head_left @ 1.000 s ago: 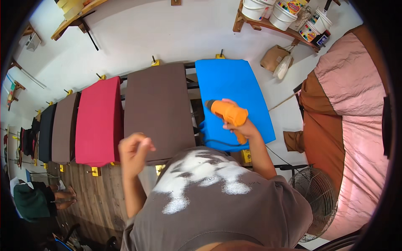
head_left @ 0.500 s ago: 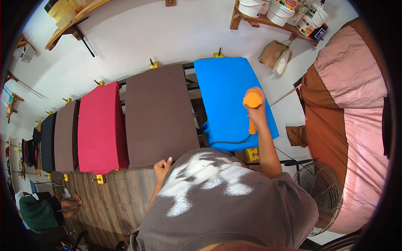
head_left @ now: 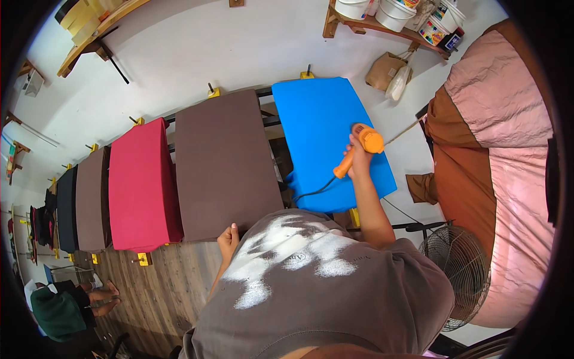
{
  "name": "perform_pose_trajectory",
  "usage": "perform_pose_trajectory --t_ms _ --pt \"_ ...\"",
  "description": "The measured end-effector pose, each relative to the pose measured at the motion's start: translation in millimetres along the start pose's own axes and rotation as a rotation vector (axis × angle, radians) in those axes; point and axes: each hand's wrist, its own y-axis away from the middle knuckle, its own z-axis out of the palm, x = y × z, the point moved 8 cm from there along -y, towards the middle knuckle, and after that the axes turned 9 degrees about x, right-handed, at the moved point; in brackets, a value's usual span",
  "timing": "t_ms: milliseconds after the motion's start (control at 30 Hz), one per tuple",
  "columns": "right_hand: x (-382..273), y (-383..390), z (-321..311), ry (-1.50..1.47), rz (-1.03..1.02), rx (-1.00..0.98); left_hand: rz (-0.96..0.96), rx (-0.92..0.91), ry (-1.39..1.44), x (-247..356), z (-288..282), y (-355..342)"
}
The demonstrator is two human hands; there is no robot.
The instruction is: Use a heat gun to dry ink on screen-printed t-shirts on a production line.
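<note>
My right hand (head_left: 360, 160) is wrapped round the handle of an orange heat gun (head_left: 372, 141) above the right side of a blue shirt (head_left: 314, 128), which is stretched over a board. A dark cord hangs from the handle's end and runs left across the blue cloth's lower part. My left hand (head_left: 228, 240) is closed, thumb up, beside the near edge of a brown shirt (head_left: 224, 161) on the neighbouring board. Nothing shows in its fingers.
More boards follow leftward, including one with a red shirt (head_left: 140, 185). A caged fan (head_left: 457, 269) stands right, near pink and brown cloth (head_left: 499, 102). White tubs (head_left: 394, 15) sit on a wall shelf. Another person (head_left: 60, 311) is at lower left.
My right hand has turned the heat gun, so its round end points further right and its handle slants down left. The cord has shifted left. My left hand stays closed by the board's edge.
</note>
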Motion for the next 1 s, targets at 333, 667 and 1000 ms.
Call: perform_pose_trajectory --t_ms 333,667,1000 --pt "-47.1 21.3 84.1 0.813 -0.748 -0.5 0.023 0.149 0.003 21.9 -8.6 5.3" --pt "36.9 -66.0 116.8 0.028 0.087 -0.36 0.011 0.067 0.054 33.1 1.9 4.6" --pt "-10.8 -110.1 146.5 0.665 -0.69 -0.109 0.002 0.133 0.105 9.7 -5.8 1.2"
